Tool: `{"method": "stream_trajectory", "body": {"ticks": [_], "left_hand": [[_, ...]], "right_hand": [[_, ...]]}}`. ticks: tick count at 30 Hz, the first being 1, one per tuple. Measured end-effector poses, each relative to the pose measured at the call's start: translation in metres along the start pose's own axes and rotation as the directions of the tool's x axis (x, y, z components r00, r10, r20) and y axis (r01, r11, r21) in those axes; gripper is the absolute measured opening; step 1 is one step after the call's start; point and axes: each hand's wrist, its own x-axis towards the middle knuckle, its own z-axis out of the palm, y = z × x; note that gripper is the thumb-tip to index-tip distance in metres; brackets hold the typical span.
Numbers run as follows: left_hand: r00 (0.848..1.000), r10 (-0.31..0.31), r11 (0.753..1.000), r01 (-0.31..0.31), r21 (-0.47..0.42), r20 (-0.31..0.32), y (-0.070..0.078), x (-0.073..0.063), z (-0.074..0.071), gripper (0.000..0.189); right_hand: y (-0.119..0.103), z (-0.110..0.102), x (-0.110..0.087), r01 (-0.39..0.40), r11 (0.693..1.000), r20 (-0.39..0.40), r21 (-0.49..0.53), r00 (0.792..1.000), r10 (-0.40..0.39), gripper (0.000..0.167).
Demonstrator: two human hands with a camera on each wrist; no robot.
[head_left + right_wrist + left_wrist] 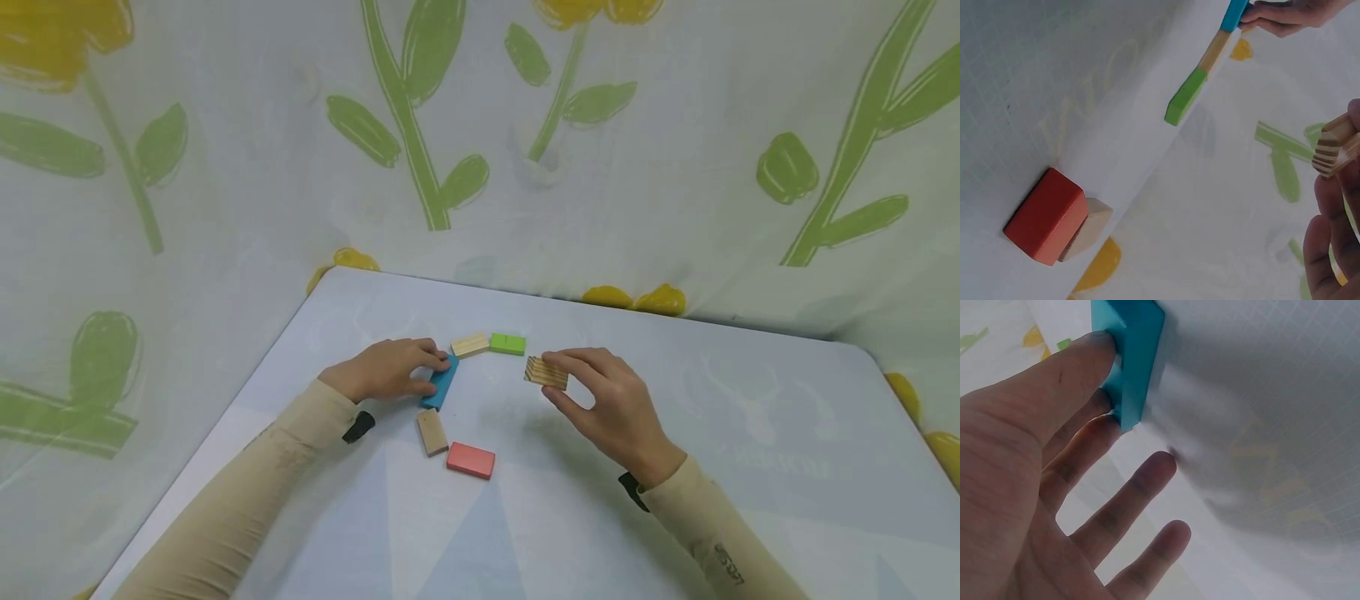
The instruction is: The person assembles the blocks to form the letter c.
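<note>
My left hand [386,368] holds a blue block [442,385] at its left side, thumb and fingertips on it. In the left wrist view the thumb lies on the near face of the blue block [1138,356], while two other fingers spread away from it. Between thumb and fingertips, my right hand [611,408] pinches a wooden block [546,374] with dark striped grain, held over the table. Beyond the blue block's far end lies a pale wooden block [470,345], then a green block [507,343]. Towards me are a tan wooden block [432,432] and a red block [471,461].
The blocks form a curved row, bowed to the left, on a pale table [750,533] with printed triangles and a deer head. A hanging cloth [637,192] with green stems and yellow flowers stands behind the table's far edge and along its left side.
</note>
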Motion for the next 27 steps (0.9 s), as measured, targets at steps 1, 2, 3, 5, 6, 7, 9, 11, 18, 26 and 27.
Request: {"method": "stream_trajectory", "body": {"ticks": [1,2,3,5,6,7,9,11,18,26,27], "left_hand": [[1.000,-0.002,1.000,0.002,-0.002,0.000,0.000,0.000,0.000,0.049],[1.000,-0.002,1.000,0.002,-0.002,0.000,0.000,0.000,0.000,0.049],[1.000,-0.002,1.000,0.002,0.000,-0.001,0.000,0.000,0.000,0.049],[1.000,-0.005,1.000,0.005,-0.003,-0.001,0.001,0.000,0.000,0.049],[1.000,-0.003,1.000,0.003,-0.004,-0.002,0.001,0.000,0.000,0.049],[1.000,0.001,1.000,-0.001,-0.004,-0.005,0.001,0.000,0.000,0.049],[1.000,0.002,1.000,-0.002,-0.005,-0.004,0.001,0.000,0.000,0.049],[1.000,0.003,1.000,-0.003,-0.007,-0.002,0.001,0.000,0.000,0.049],[1.000,-0.001,1.000,0.001,-0.006,-0.004,0.002,-0.001,0.000,0.049],[1.000,-0.007,1.000,0.007,0.000,-0.001,0.001,-0.001,0.001,0.050],[1.000,-0.011,1.000,0.011,-0.002,0.001,0.001,-0.001,0.002,0.050]], "right_hand": [[-0.001,0.000,-0.001,0.005,1.000,0.011,-0.002,1.000,-0.005,0.050],[-0.001,0.001,-0.002,0.009,1.000,0.024,-0.005,1.000,-0.009,0.049],[-0.002,0.002,-0.002,0.015,1.000,0.037,-0.006,0.999,-0.015,0.049],[-0.002,0.002,-0.003,0.028,1.000,0.064,-0.009,0.998,-0.027,0.049],[-0.003,0.003,-0.004,0.033,0.999,0.077,-0.009,0.997,-0.032,0.049],[-0.003,0.003,-0.005,0.039,0.999,0.088,-0.009,0.995,-0.038,0.049],[-0.003,0.004,-0.006,0.058,0.998,0.103,-0.011,0.993,-0.057,0.048],[-0.003,0.004,-0.007,0.077,0.997,0.111,-0.011,0.991,-0.076,0.048],[-0.003,0.007,-0.012,0.111,0.994,0.142,0.000,0.984,-0.110,0.046],[-0.006,0.010,-0.020,0.105,0.994,0.259,0.003,0.960,-0.103,0.042],[-0.006,0.010,-0.021,0.099,0.995,0.279,-0.006,0.956,-0.094,0.042]]}}
